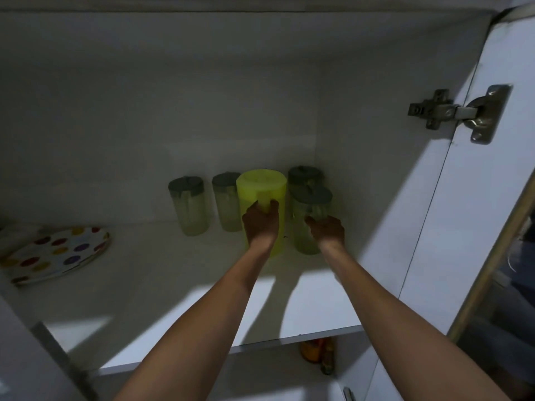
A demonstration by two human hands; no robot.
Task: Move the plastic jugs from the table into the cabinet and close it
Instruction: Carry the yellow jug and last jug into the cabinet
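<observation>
Both my arms reach into the open cabinet, onto its white shelf (179,290). My left hand (260,224) grips the handle of a bright yellow-green plastic jug (262,185) standing upright on the shelf. My right hand (327,231) holds a clear jug with a grey lid (311,198) just to the right of it. Three more clear grey-lidded jugs stand at the back: one (188,206) at the left, one (225,201) beside the yellow jug, one (304,175) in the rear right corner.
A plate with coloured dots (55,253) lies at the shelf's left. The cabinet's right door (477,212) stands open, its metal hinge (460,111) high on the side wall. Bottles (318,351) show on the shelf below.
</observation>
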